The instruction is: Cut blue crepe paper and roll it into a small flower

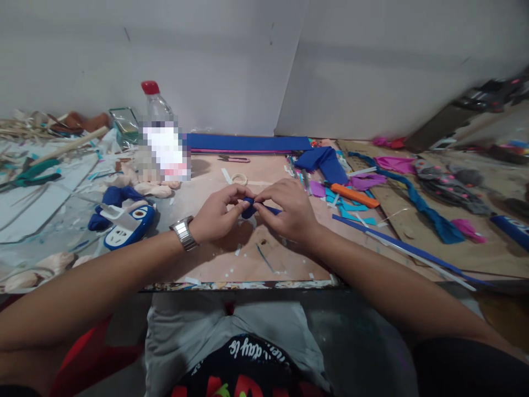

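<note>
Above the middle of the table, my left hand point(221, 212) and my right hand point(289, 207) meet fingertip to fingertip. Both pinch a small dark-blue strip of fabric point(248, 209), part of it bent into a rounded lump between them. A narrow blue tail of the strip shows under my right fingers. Most of the strip is hidden by my fingers. Just beyond my hands lies a roll of pale tape point(239, 179). A pair of small thread snips point(233, 159) rests farther back.
On the left stand a blue-and-white power strip point(128, 226), green-handled pliers point(37, 175) and a red-capped bottle point(155, 99). To the right are an orange utility knife point(354, 195), folded blue fabric point(324, 162), a long blue strip point(397, 242) and coloured scraps.
</note>
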`<action>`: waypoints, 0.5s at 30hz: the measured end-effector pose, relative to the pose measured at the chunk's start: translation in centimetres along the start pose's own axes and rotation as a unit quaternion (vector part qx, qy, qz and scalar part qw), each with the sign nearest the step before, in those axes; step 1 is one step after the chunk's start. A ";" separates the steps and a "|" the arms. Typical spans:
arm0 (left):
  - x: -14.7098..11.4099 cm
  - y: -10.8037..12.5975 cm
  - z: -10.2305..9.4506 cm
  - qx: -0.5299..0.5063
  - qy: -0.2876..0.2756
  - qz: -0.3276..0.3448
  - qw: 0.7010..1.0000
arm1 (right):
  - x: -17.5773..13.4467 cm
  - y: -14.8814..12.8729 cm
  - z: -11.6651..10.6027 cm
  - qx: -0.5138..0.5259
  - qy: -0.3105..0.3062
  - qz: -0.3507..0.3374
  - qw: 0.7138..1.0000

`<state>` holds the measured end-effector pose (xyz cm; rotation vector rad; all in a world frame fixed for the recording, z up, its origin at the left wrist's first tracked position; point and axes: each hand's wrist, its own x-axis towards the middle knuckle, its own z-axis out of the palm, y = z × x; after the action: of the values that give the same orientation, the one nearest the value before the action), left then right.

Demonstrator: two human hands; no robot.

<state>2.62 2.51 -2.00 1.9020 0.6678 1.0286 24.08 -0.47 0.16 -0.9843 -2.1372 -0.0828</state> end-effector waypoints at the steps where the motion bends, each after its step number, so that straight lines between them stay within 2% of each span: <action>1: 0.0 0.0 0.0 -0.003 -0.002 -0.001 1.000 | 0.0 0.0 0.0 -0.002 0.000 -0.001 1.000; 9: -0.2 0.2 0.5 -0.037 -0.011 0.000 0.999 | -0.1 -0.1 0.0 0.007 -0.011 0.013 1.000; 15: -0.1 0.0 0.3 -0.039 0.010 -0.004 0.999 | -0.1 -0.3 -0.1 0.021 -0.027 0.029 0.999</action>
<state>2.81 2.29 -2.11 1.8232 0.6382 1.0536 23.97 -0.79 0.27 -1.0347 -2.1489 0.0164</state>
